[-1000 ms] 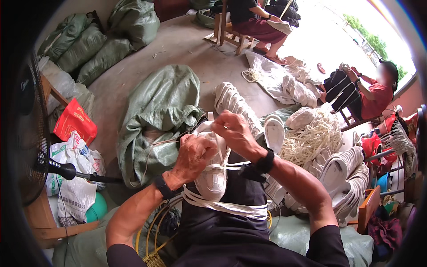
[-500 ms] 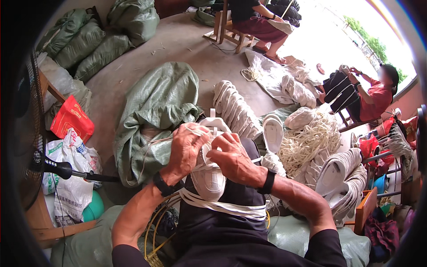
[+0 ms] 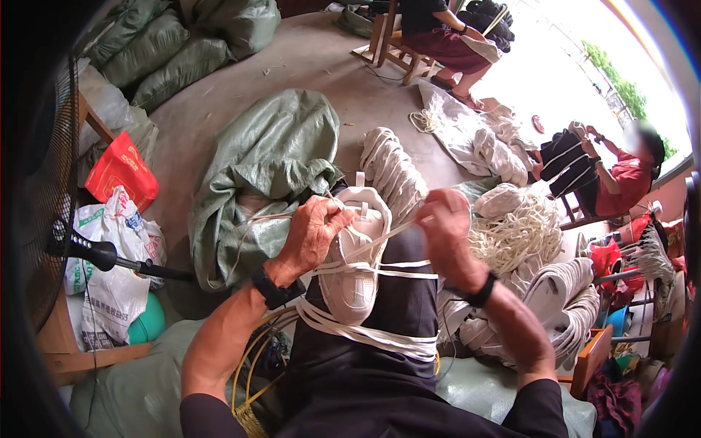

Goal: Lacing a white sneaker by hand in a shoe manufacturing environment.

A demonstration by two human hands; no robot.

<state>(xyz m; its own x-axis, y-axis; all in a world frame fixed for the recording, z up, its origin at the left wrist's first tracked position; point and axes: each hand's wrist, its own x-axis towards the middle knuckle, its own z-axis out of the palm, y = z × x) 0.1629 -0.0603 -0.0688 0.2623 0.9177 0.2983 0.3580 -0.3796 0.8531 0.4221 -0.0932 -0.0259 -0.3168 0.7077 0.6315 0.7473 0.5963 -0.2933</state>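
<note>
A white lace-up shoe (image 3: pixel 352 293) rests on my thigh, toe toward me, with its opening and heel tab facing away. My left hand (image 3: pixel 310 235) is closed at the shoe's left edge, thumb and finger pinching a shoelace beside the eyelets. To the right of the shoe, my right hand (image 3: pixel 447 232), smeared by motion, grips a flat white shoelace (image 3: pixel 398 235) stretched from the eyelets. A strand lies across the shoe and thigh near the lower eyelets. Several loose white laces (image 3: pixel 380 342) drape over my dark trousers below the toe.
Beyond the shoe lies a row of stacked white shoes (image 3: pixel 393 171). A tangled lace heap (image 3: pixel 515 230) and more shoes (image 3: pixel 558 292) are on the right. A green woven sack (image 3: pixel 281 146) stands left, near a fan (image 3: pixel 58 219). Two people sit on chairs farther off.
My hands have parted: the right moved outward to the right with the lace drawn out, the left shifted slightly away from the middle. The shoe's opening and lacing are now uncovered.
</note>
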